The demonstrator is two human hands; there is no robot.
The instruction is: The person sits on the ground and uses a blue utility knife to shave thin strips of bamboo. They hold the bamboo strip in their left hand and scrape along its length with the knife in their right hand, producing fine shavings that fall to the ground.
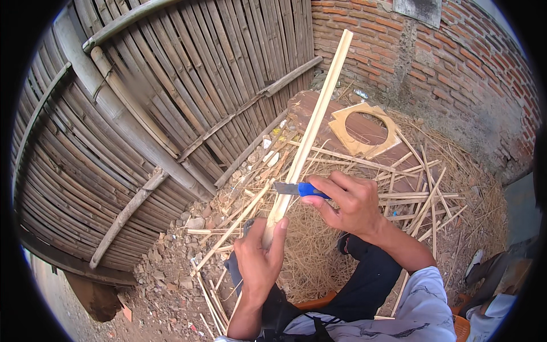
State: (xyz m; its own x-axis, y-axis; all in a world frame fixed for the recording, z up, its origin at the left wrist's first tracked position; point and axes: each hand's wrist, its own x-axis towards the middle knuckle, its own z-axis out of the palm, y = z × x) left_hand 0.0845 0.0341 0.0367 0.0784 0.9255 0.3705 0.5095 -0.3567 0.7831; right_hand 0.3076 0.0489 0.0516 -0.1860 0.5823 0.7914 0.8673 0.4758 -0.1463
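A long pale split-bamboo strip [311, 128] slants up and away in front of me. My left hand [257, 259] is closed round its lower end, with the thumb along the near face. In my right hand [353, 204] is a box cutter [310, 190] with a blue handle, gripped between thumb and fingers. Its grey blade [286, 188] lies across the strip a short way above my left hand. The fingers partly cover the cutter's handle. Thin shavings and fibres [310, 245] are heaped on the ground below, between my knees.
Several cut strips [421, 199] lie scattered to the right, others [211, 302] at lower left. A board with a round hole [393, 139] rests on a brown panel [305, 108]. A bamboo fence [199, 74] and brick wall [387, 51] stand beyond. Another person's leg [490, 265] shows at right.
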